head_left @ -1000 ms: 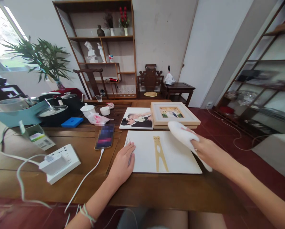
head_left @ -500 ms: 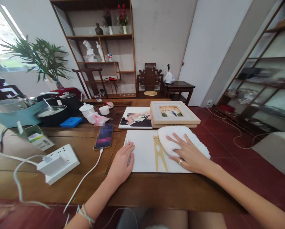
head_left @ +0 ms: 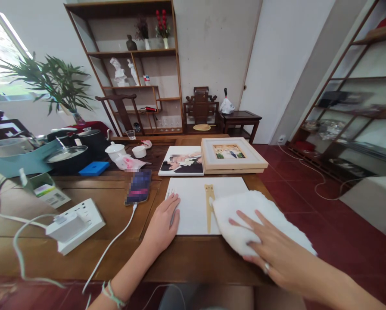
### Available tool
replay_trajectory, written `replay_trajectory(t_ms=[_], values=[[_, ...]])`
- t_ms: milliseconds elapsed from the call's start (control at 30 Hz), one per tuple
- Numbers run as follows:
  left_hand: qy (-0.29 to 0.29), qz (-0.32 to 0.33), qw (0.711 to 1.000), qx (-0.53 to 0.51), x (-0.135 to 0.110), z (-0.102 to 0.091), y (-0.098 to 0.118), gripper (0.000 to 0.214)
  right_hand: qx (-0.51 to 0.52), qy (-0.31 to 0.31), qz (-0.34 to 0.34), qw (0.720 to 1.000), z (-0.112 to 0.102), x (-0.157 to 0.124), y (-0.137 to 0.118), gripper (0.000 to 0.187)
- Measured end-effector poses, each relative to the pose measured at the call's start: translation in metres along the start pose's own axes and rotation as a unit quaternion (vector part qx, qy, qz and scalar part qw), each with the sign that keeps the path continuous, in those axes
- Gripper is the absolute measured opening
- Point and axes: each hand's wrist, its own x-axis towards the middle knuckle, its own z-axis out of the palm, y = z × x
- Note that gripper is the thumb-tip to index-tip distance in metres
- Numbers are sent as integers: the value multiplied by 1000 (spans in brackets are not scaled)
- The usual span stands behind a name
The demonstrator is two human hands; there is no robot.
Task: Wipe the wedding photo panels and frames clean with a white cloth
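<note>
Flat on the dark wooden table lies a white board (head_left: pixel 189 211), with a tan forked piece (head_left: pixel 209 206) on its face. My left hand (head_left: pixel 162 219) rests on the board's left edge, its fingers stretched out and holding nothing. Under my right hand (head_left: pixel 264 245) is a fluffy white cloth (head_left: pixel 244 215), gripped between thumb and spread fingers. It covers the board's lower right corner and part of the tan piece, and hangs past the table's right edge. Small marks near my left fingertips are too small to make out.
Behind the board lie a photo panel (head_left: pixel 183 163) and a pale framed picture (head_left: pixel 233 159). To the left are a phone (head_left: pixel 138 189) on a white cable, a power strip (head_left: pixel 79 226), a small opened box (head_left: pixel 47 189), a blue block (head_left: pixel 94 168) and a black pan (head_left: pixel 68 159).
My right hand has drawn the cloth toward me and to the right, uncovering the board's upper right corner and covering part of the tan piece. My left hand stays on the left edge.
</note>
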Motion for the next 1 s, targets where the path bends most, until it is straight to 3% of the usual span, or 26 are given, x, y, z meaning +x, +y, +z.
replay_trajectory(t_ms=[167, 300, 467, 633, 767, 1000], values=[[1, 2, 1000, -5, 1, 0, 0, 34, 21, -18, -13, 1000, -5, -8, 1, 32], [-1, 4, 1000, -1, 1, -1, -1, 34, -1, 8, -24, 1000, -9, 21, 28, 37], [0, 4, 1000, -3, 1, -1, 0, 34, -25, 36, -23, 999, -12, 61, 63, 27], [7, 4, 1000, -16, 1, -1, -2, 34, -11, 23, 8, 1000, -15, 75, 76, 29], [13, 2, 1000, -22, 0, 0, -3, 33, -12, -11, -1, 1000, -16, 56, 57, 30], [3, -2, 1000, -14, 1, 2, -4, 35, 54, -95, 13, 994, -26, -1, -8, 30]])
